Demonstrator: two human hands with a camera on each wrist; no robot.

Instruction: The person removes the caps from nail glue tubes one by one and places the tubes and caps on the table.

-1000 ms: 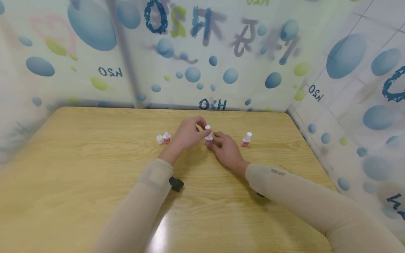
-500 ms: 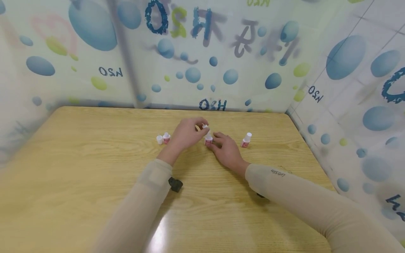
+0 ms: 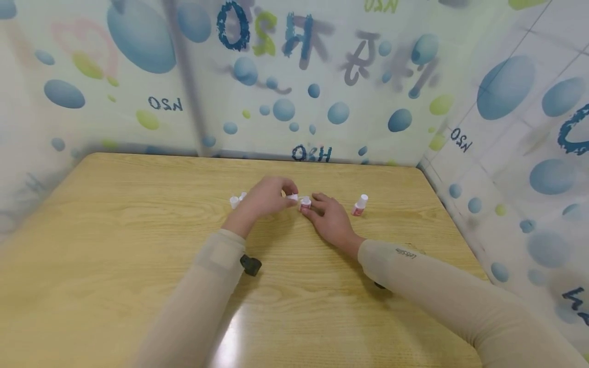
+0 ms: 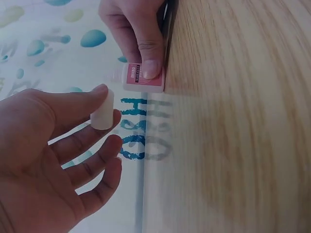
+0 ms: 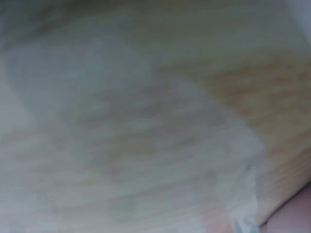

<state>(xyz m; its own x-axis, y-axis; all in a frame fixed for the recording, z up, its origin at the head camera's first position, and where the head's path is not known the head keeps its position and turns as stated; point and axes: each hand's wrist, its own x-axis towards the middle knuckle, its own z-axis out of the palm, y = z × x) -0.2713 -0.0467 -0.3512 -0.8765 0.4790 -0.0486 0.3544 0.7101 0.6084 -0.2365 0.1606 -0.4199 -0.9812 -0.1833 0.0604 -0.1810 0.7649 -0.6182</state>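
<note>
We count three bottles point(image 3: 243, 196) point(image 3: 306, 204) point(image 3: 359, 208), one of them mostly hidden, and three caps point(image 3: 234, 202) point(image 3: 293, 197) point(image 3: 364, 198): two loose, one fitted on its bottle. We see two pink labels point(image 3: 305, 207) point(image 3: 357, 211) showing. We also count two hands point(image 3: 268, 195) point(image 3: 332, 221), two sleeves point(image 3: 198, 291) point(image 3: 437, 281), two black devices point(image 3: 251, 265) point(image 3: 379, 285), the second barely showing, and one table point(image 3: 138, 220).

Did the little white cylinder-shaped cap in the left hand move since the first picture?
Yes: against the low blue wall letters, the white cap has moved left and lower in the head view.
</note>
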